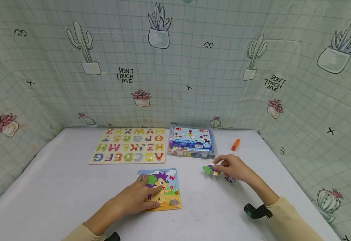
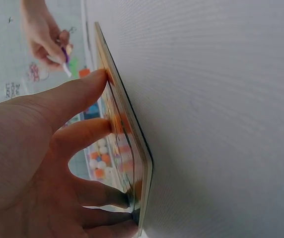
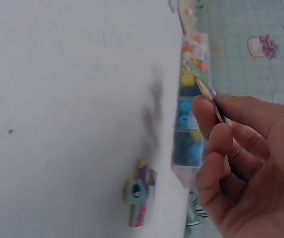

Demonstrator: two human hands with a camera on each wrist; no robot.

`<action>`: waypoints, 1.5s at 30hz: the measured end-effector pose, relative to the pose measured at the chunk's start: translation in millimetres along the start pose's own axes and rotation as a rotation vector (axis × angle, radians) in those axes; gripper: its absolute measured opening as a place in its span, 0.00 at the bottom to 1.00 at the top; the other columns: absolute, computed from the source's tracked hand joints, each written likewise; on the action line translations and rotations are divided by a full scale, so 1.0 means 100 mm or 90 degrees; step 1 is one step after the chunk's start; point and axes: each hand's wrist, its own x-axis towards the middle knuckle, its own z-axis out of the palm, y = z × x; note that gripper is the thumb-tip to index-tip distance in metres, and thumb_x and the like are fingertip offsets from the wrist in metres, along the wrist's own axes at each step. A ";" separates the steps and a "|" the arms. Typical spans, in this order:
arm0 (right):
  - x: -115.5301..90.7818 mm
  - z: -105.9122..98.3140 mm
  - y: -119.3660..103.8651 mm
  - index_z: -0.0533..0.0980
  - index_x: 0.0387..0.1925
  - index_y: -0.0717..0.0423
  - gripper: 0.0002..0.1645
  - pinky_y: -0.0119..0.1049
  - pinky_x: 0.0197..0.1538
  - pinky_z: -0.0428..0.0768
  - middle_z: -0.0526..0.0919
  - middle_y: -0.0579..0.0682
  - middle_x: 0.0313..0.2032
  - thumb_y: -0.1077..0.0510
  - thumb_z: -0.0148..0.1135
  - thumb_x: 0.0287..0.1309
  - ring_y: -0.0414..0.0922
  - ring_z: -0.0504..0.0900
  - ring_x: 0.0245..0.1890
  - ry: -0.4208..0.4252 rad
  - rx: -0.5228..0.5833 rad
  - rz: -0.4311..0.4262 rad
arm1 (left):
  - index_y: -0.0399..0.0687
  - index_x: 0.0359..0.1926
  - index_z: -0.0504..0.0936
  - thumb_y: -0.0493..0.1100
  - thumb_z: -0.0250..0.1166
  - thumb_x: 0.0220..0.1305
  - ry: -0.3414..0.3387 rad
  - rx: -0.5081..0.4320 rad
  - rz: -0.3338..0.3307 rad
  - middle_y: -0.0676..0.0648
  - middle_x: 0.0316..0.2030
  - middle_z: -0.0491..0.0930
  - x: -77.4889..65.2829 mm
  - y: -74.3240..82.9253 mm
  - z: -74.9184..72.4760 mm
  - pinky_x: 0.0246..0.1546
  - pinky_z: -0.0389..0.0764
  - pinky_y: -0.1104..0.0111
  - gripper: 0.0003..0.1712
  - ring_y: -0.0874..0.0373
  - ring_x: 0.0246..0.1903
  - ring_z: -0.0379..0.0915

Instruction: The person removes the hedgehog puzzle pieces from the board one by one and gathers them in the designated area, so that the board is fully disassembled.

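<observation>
My left hand [image 1: 135,198] rests on a square picture puzzle board [image 1: 175,198] showing a purple-haired cartoon character. In the left wrist view its thumb [image 2: 90,91] and fingertips touch the board's upper face, spread apart. Off to the right, my right hand [image 1: 235,167] pinches a small puzzle piece [image 1: 207,169], green, purple and white, between thumb and fingers. Seen from the right wrist, that piece [image 3: 205,88] is held edge-on above the white table. A second puzzle piece [image 3: 138,194], light blue, purple and pink, lies on the table below the right hand, partly covered by it in the head view.
Behind the puzzle board lies a wooden alphabet board [image 1: 122,147] with coloured letters. Beside it is a clear plastic case [image 1: 191,142] of coloured balls with a blue label. An orange block [image 1: 235,145] sits at the back right. A patterned curtain [image 1: 175,67] hangs behind the table.
</observation>
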 end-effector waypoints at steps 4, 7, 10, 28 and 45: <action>0.01 0.05 0.08 0.81 0.45 0.58 0.15 0.29 0.21 0.69 0.81 0.51 0.19 0.52 0.63 0.64 0.39 0.71 0.16 -0.027 -0.007 -0.002 | 0.62 0.64 0.76 0.63 0.64 0.61 -0.005 -0.007 -0.004 0.22 0.68 0.59 0.00 0.00 0.01 0.58 0.69 0.34 0.31 0.23 0.69 0.52; 0.03 0.08 0.13 0.82 0.43 0.58 0.14 0.29 0.20 0.68 0.79 0.49 0.18 0.53 0.64 0.63 0.37 0.70 0.15 -0.028 -0.013 -0.011 | 0.62 0.64 0.76 0.63 0.64 0.61 -0.004 -0.009 -0.004 0.22 0.68 0.59 -0.01 0.00 0.01 0.57 0.69 0.34 0.32 0.23 0.68 0.53; 0.04 0.10 0.16 0.84 0.41 0.58 0.12 0.29 0.21 0.70 0.80 0.47 0.21 0.54 0.65 0.61 0.36 0.71 0.17 -0.019 -0.033 -0.021 | 0.62 0.64 0.76 0.63 0.65 0.61 -0.005 -0.010 -0.006 0.22 0.68 0.59 -0.01 0.00 0.01 0.57 0.69 0.34 0.32 0.23 0.68 0.53; 0.10 0.24 -0.11 0.78 0.33 0.50 0.10 0.35 0.32 0.71 0.78 0.46 0.30 0.58 0.73 0.51 0.42 0.72 0.30 0.057 -0.212 0.062 | 0.58 0.65 0.75 0.61 0.63 0.64 0.000 0.007 0.014 0.27 0.70 0.59 -0.01 0.03 0.02 0.60 0.69 0.37 0.31 0.28 0.70 0.53; 0.53 0.88 -1.09 0.82 0.41 0.51 0.12 0.28 0.35 0.74 0.83 0.43 0.32 0.49 0.67 0.60 0.36 0.76 0.30 -0.059 -0.158 -0.174 | 0.48 0.61 0.78 0.35 0.62 0.66 0.041 0.298 0.124 0.38 0.62 0.75 -0.03 0.45 0.16 0.50 0.83 0.58 0.22 0.43 0.59 0.75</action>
